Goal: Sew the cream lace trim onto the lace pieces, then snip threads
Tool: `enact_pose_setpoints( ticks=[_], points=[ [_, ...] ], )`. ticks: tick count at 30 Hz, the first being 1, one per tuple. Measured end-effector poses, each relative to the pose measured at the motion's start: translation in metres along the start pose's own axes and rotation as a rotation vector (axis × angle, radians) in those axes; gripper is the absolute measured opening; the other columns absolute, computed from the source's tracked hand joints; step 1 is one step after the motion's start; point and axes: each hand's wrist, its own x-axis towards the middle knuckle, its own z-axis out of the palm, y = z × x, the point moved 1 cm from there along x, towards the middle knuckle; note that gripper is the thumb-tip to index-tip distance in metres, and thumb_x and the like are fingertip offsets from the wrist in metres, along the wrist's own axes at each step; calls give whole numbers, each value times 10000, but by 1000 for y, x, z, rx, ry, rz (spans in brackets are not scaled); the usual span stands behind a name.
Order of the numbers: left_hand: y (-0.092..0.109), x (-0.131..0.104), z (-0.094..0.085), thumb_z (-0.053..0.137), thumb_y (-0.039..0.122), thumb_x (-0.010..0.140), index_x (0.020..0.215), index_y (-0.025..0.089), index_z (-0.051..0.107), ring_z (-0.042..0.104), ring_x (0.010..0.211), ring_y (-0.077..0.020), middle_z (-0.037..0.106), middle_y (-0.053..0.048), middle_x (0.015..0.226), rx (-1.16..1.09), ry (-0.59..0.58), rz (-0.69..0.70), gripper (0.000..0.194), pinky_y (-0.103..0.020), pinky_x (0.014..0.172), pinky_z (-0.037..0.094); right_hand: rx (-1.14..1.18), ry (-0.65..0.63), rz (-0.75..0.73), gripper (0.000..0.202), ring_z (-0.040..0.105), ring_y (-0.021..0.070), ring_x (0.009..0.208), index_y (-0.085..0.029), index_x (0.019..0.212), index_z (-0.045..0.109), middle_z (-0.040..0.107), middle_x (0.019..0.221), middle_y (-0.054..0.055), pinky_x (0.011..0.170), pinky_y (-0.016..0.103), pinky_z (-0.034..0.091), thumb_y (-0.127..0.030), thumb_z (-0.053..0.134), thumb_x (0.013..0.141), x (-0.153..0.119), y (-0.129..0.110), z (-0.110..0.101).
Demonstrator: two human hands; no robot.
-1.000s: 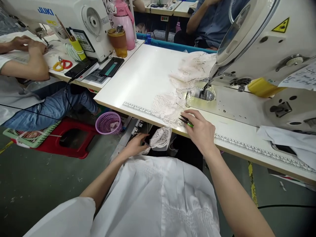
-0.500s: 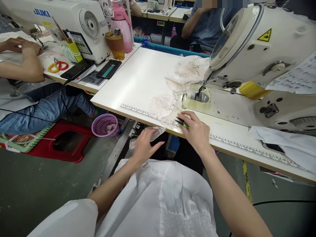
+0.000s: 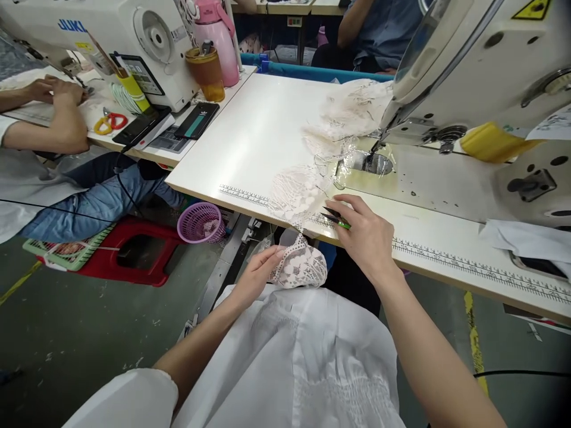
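Note:
Below the table's front edge, my left hand (image 3: pixel 256 274) pinches a pale pink lace piece (image 3: pixel 302 265) between thumb and fingers. That piece hangs by a narrow strip from more lace (image 3: pixel 294 190) lying over the table edge and its printed ruler. My right hand (image 3: pixel 368 232) rests at the edge, closed around small thread snips (image 3: pixel 335 219) with dark blades and a green part; the blades point left toward the lace. Behind it, the sewing machine's needle area (image 3: pixel 370 159) has a further heap of lace (image 3: pixel 357 110) beside it.
To the left, a co-worker's hands (image 3: pixel 56 92) are at a JUKI machine (image 3: pixel 111 35). Near it are red-and-yellow scissors (image 3: pixel 110 121), a phone (image 3: pixel 197 121), an amber cup (image 3: pixel 206 72) and a pink bottle (image 3: pixel 216 38). A purple basket (image 3: pixel 201 223) and red stool (image 3: pixel 156 255) stand below.
My left hand has drawn the lace piece out below the table edge, so its pattern now shows. My right hand with the snips stays near the edge. The view has shifted slightly.

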Motion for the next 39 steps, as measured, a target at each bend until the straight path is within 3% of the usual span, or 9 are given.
enact_pose_setpoints(
  ticks=[5,9,12,17,19,24,39],
  points=[
    [-9,2,-1,470,466,943,1080,227,672,606,1044,-222,672,-30,1097,-31,17,-46,342,-283,900,465,159,133,53,391,648,150,762,-255,1124,681,675,1125,26,492,243,410,-129,503,799,-3,4,-2],
    [-15,3,-5,468,457,944,1130,219,662,594,1095,-229,650,-36,1178,-62,23,-35,358,-279,923,459,373,199,98,317,648,201,846,-264,1163,661,671,972,63,645,299,502,-309,593,857,-10,-2,-14],
    [-19,5,-8,460,470,942,1142,221,664,583,1124,-243,640,-40,1207,-46,42,-54,379,-294,946,457,559,79,75,325,632,212,827,-267,1184,653,667,940,74,685,335,501,-375,588,884,-21,-15,-24],
    [-18,5,-10,462,470,938,1150,222,660,606,1082,-248,660,-46,1157,-81,42,-69,381,-300,905,478,871,-413,148,330,606,168,766,-272,1189,660,637,867,40,661,293,477,-410,466,960,-39,-33,-22],
    [-17,4,-10,451,481,935,1164,213,650,615,1061,-250,666,-54,1141,-55,50,-86,405,-305,891,487,879,-499,199,372,581,157,712,-251,1187,667,603,797,29,633,283,460,-441,435,969,-40,-36,-16],
    [-20,2,-11,445,528,923,1189,194,631,603,1086,-265,667,-72,1133,-12,63,-118,466,-315,896,488,826,-480,267,397,537,148,651,-216,1168,684,569,739,13,605,280,424,-454,442,962,-37,-39,-7],
    [-22,-1,-12,469,529,921,1138,227,650,590,1099,-261,652,-60,1147,-42,53,-108,414,-313,908,483,828,-422,311,389,558,160,686,-243,1134,703,608,766,22,603,275,411,-480,456,948,-39,-46,2]
  ],
)
